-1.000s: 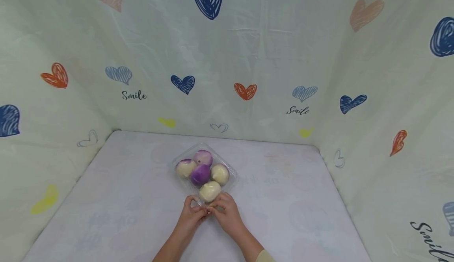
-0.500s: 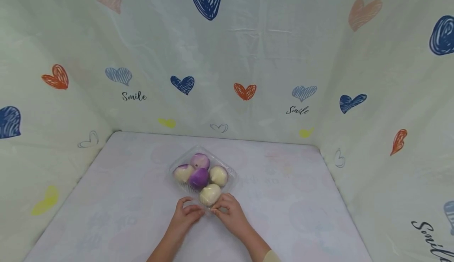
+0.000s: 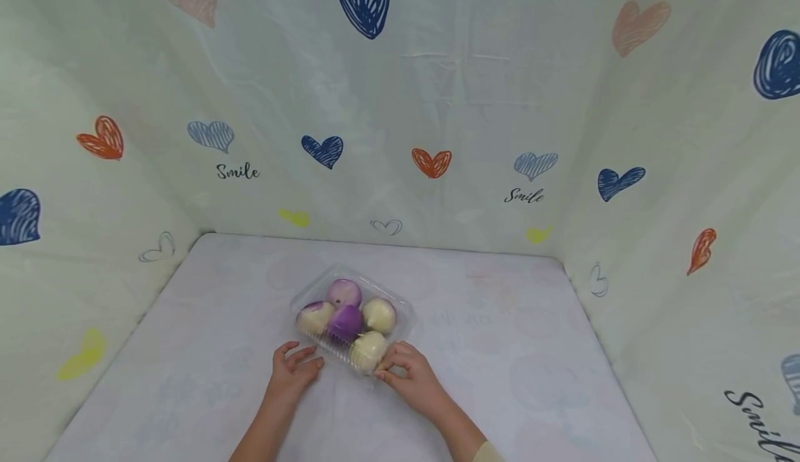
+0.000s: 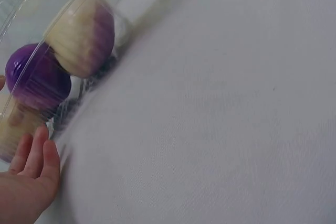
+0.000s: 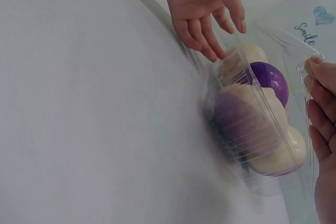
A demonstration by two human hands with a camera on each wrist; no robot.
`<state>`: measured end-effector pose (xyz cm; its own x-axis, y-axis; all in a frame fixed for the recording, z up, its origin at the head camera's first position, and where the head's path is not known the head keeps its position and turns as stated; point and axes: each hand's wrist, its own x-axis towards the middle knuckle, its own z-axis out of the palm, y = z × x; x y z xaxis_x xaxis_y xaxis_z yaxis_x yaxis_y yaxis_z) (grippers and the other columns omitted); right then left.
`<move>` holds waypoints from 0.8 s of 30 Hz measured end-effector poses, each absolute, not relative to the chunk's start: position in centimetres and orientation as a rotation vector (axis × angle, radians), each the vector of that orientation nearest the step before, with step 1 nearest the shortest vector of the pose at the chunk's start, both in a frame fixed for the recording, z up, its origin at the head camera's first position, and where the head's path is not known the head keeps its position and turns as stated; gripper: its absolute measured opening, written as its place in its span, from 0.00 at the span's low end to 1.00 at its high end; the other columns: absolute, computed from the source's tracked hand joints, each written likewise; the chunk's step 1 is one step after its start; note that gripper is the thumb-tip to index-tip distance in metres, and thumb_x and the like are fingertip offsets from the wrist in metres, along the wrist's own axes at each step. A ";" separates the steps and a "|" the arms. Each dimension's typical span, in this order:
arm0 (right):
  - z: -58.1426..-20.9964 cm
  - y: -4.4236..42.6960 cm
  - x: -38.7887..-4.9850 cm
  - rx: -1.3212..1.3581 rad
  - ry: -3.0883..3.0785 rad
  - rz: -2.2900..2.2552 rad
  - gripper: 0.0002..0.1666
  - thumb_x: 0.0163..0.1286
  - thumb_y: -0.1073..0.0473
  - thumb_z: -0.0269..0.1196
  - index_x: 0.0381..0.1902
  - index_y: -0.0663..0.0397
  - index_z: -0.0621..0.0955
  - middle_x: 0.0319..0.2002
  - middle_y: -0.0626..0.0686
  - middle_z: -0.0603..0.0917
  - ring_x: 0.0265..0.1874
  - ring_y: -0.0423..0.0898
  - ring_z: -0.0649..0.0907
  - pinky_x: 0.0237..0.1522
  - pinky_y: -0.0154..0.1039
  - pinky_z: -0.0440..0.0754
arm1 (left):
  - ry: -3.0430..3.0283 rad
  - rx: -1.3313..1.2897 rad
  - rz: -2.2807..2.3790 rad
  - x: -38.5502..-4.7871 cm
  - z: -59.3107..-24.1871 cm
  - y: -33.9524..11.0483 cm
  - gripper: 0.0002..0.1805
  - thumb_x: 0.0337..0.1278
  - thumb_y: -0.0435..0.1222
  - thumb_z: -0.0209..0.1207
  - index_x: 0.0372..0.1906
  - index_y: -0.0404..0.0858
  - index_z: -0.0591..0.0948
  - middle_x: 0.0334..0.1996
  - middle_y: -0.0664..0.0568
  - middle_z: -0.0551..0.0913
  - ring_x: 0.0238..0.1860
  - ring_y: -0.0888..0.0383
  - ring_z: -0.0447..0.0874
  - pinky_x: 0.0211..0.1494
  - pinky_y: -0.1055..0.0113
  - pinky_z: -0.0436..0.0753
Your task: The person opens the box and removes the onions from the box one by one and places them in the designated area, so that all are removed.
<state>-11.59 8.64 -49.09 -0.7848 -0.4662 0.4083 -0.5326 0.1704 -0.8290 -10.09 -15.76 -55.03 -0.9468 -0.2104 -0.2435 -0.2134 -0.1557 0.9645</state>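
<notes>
A clear plastic container point(image 3: 402, 303) holds several round purple-and-cream vegetables, which look like turnips or peeled onions. One of them is deep purple point(image 3: 345, 323) and sits in the middle; a cream one point(image 3: 368, 351) fills the near corner. Thumb and fingers of my right hand point(image 3: 409, 380) pinch the container's near corner, and the right wrist view shows this right hand point(image 5: 324, 111) gripping its clear edge. My left hand point(image 3: 290, 373) is beside the near-left side with loose fingers and holds nothing. In the left wrist view the left hand's fingertips point(image 4: 40, 135) are close to the container wall; contact is unclear.
The container is over a pale table point(image 3: 537, 378) with a faint print. A light curtain point(image 3: 475, 101) with hearts and "Smile" lettering encloses the table's back and both sides.
My left hand has let go of the near corner and moved left. The container has turned and shifted slightly left and nearer, while my right hand still pinches its corner.
</notes>
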 end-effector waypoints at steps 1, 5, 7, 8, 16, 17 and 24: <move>-49.0 8.7 -11.6 1.023 -2.348 1.714 0.05 0.55 0.74 0.69 0.25 0.64 0.82 0.28 0.58 0.80 0.33 0.54 0.78 0.42 0.35 0.76 | 2.052 -0.524 2.322 -10.1 -55.0 -16.0 0.41 0.57 0.26 0.62 0.65 0.31 0.46 0.59 0.31 0.71 0.38 0.68 0.82 0.43 0.73 0.78; -48.5 8.9 -11.5 1.070 -2.330 1.707 0.05 0.55 0.74 0.68 0.26 0.64 0.82 0.29 0.59 0.80 0.34 0.56 0.79 0.43 0.37 0.76 | 2.120 -0.593 2.273 -10.2 -54.7 -17.1 0.42 0.57 0.25 0.62 0.66 0.31 0.45 0.61 0.30 0.67 0.38 0.72 0.79 0.43 0.75 0.78; -48.2 9.0 -11.5 1.079 -2.335 1.704 0.04 0.56 0.74 0.68 0.26 0.65 0.82 0.29 0.59 0.81 0.35 0.56 0.79 0.44 0.37 0.76 | 2.159 -0.625 2.239 -10.1 -54.5 -17.6 0.44 0.57 0.25 0.62 0.67 0.31 0.44 0.62 0.30 0.65 0.41 0.69 0.78 0.43 0.76 0.78; -48.1 9.1 -11.5 1.080 -2.340 1.701 0.04 0.56 0.74 0.68 0.27 0.65 0.82 0.30 0.59 0.81 0.35 0.56 0.79 0.44 0.37 0.76 | 2.179 -0.634 2.222 -10.1 -54.4 -17.9 0.44 0.57 0.25 0.63 0.68 0.31 0.44 0.63 0.30 0.64 0.44 0.66 0.78 0.42 0.77 0.77; -47.4 9.4 -11.8 1.109 -2.332 1.645 0.07 0.59 0.75 0.65 0.29 0.62 0.79 0.31 0.55 0.80 0.36 0.50 0.80 0.43 0.39 0.78 | 2.307 -0.490 2.096 -10.0 -54.2 -20.0 0.46 0.57 0.27 0.64 0.72 0.34 0.47 0.70 0.34 0.59 0.66 0.40 0.63 0.45 0.81 0.71; -47.3 9.4 -11.9 1.122 -2.320 1.625 0.08 0.59 0.76 0.64 0.30 0.61 0.79 0.31 0.55 0.80 0.35 0.49 0.80 0.43 0.39 0.77 | 2.316 -0.453 2.102 -10.0 -54.2 -20.2 0.45 0.57 0.26 0.64 0.72 0.33 0.48 0.70 0.35 0.59 0.66 0.39 0.62 0.46 0.82 0.71; -45.9 9.8 -13.0 1.141 -2.262 1.581 0.10 0.60 0.78 0.62 0.31 0.60 0.76 0.31 0.55 0.79 0.35 0.50 0.79 0.42 0.38 0.77 | 2.365 -0.281 2.122 -11.2 -54.2 -20.8 0.41 0.54 0.25 0.66 0.69 0.29 0.56 0.70 0.35 0.59 0.69 0.38 0.57 0.52 0.81 0.68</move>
<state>-12.96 9.76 -45.89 -0.6977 -0.4932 0.5195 -0.6572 0.1523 -0.7382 -11.24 -20.78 -54.17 -0.9833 -0.1627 -0.0816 -0.0987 0.1002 0.9901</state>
